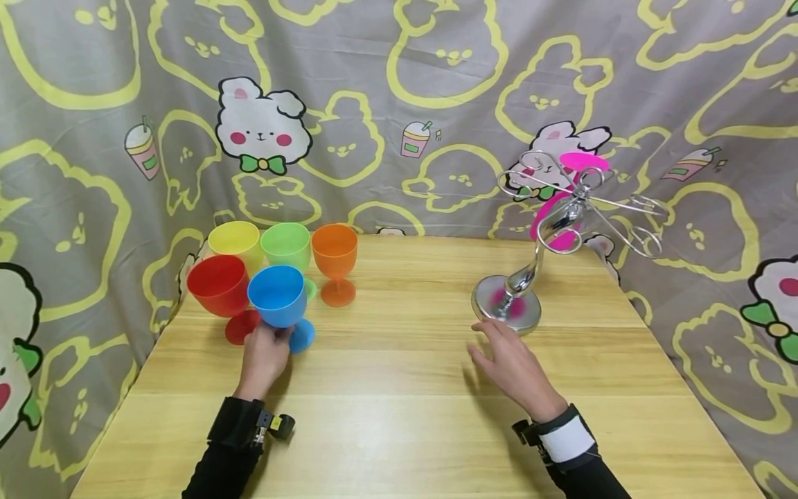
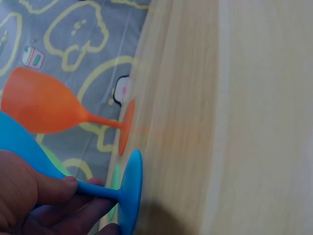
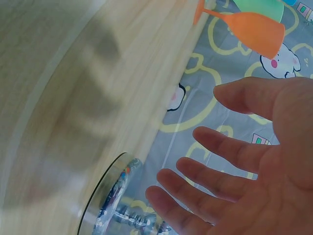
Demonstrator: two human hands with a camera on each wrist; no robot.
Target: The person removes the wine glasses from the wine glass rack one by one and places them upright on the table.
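Observation:
A blue plastic goblet (image 1: 278,296) stands at the front of a group of coloured goblets on the left. My left hand (image 1: 264,357) grips it by the stem; in the left wrist view the thumb and fingers close round the stem just above the blue foot (image 2: 130,193). My right hand (image 1: 510,365) hovers before the round base (image 1: 486,299) of a chrome glass rack, its fingers spread and holding nothing. In the right wrist view the open palm (image 3: 264,181) faces the camera, with the shiny base (image 3: 115,196) below the fingers.
Around the blue goblet stand a red goblet (image 1: 218,285), a yellow one (image 1: 234,239), a green one (image 1: 285,244) and an orange one (image 1: 335,251). Looped wire arms (image 1: 623,206) spread from the rack's top. A patterned curtain (image 1: 374,55) surrounds the wooden table (image 1: 399,416).

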